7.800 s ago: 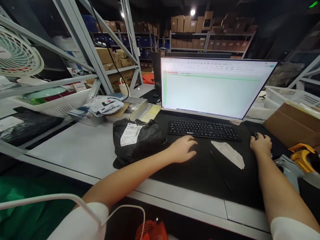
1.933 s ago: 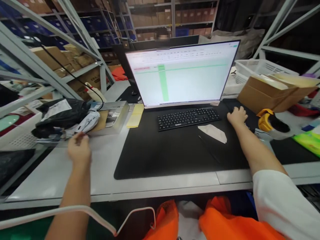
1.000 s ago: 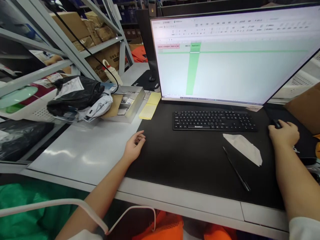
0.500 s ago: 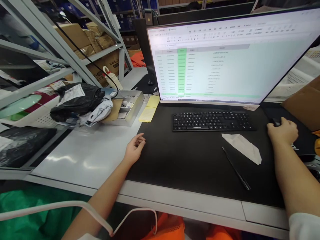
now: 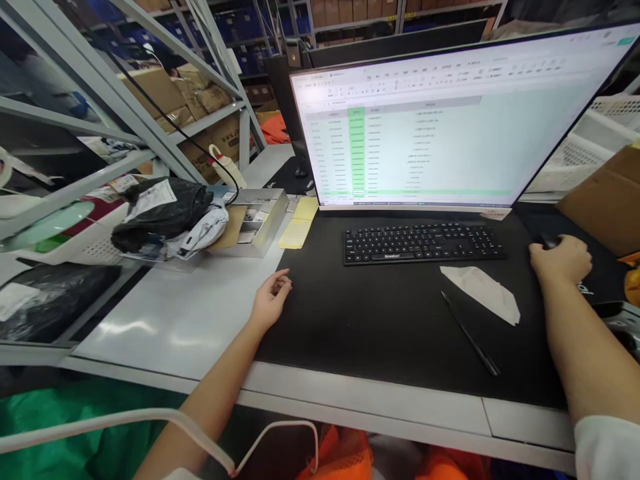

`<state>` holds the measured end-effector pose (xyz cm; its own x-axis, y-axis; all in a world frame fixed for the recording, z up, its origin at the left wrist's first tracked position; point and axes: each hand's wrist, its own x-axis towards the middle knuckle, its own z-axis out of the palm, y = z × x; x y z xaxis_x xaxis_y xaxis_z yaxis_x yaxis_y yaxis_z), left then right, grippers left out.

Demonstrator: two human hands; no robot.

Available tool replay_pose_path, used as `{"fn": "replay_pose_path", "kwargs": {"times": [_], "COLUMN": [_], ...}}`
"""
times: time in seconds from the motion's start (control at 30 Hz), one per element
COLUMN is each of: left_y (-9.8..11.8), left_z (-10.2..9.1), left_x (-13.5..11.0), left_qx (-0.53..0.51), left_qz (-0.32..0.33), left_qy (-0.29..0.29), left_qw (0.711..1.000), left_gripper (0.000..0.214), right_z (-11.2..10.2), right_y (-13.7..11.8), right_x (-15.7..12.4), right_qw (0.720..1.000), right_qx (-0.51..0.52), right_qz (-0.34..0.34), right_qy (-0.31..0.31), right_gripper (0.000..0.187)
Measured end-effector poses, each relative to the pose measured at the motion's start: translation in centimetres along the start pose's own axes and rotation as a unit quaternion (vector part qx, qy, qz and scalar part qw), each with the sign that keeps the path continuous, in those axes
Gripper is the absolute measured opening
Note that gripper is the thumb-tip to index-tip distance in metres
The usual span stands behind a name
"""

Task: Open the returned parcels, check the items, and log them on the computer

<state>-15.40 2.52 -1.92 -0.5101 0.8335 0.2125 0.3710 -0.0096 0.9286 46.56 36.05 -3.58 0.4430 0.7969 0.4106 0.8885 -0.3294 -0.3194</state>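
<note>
My left hand [image 5: 271, 298] rests on the left edge of the black desk mat [image 5: 350, 327], fingers loosely curled but apart, with nothing in them. At the right, my right hand [image 5: 563, 259] is wrapped over a dark computer mouse [image 5: 550, 243], mostly hidden under the palm. Between the hands lies a black keyboard [image 5: 423, 243], untouched. Behind it the large monitor [image 5: 450, 147] shows a spreadsheet with one column in green; its text is too small to read. A folded white tissue [image 5: 481, 292] and a black pen [image 5: 470, 335] lie near my right forearm.
Yellow sticky notes [image 5: 299, 223] lie left of the monitor, next to a grey box [image 5: 267, 227] of small items. Black plastic parcels [image 5: 167, 210] are piled farther left beside the metal rack [image 5: 145, 150]. A cardboard box [image 5: 603, 200] stands at the right, before white baskets [image 5: 575, 153].
The view has tilted and shifted slightly. Both hands keep their places on the desk, and the spreadsheet looks the same.
</note>
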Motion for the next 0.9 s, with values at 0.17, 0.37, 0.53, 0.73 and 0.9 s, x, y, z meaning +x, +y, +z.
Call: {"fn": "replay_pose_path", "kwargs": {"times": [0.17, 0.37, 0.53, 0.73, 0.9], "left_y": [0.1, 0.3, 0.6, 1.2, 1.9], "left_z": [0.0, 0.0, -0.3, -0.2, -0.3], "left_x": [0.0, 0.0, 0.0, -0.1, -0.2], "left_qx": [0.009, 0.012, 0.015, 0.012, -0.007], "left_qz": [0.008, 0.002, -0.005, -0.011, -0.005], "left_qy": [-0.003, -0.005, -0.007, -0.002, 0.038], "left_qw": [1.0, 1.0, 1.0, 1.0, 0.999], "left_gripper": [0.046, 0.043, 0.045, 0.046, 0.044], "right_z": [0.6, 0.6, 0.0, -0.2, -0.4], "right_y": [0.5, 0.5, 0.1, 0.1, 0.0], "right_x": [0.2, 0.1, -0.2, -0.4, -0.4], "right_qw": [0.999, 0.999, 0.999, 0.999, 0.999], "right_qx": [0.015, 0.034, 0.045, 0.048, 0.043], "right_qz": [-0.03, -0.012, -0.003, -0.01, -0.006], "right_qy": [-0.001, -0.001, -0.009, -0.013, -0.017], "right_gripper": [0.056, 0.053, 0.054, 0.057, 0.054]}}
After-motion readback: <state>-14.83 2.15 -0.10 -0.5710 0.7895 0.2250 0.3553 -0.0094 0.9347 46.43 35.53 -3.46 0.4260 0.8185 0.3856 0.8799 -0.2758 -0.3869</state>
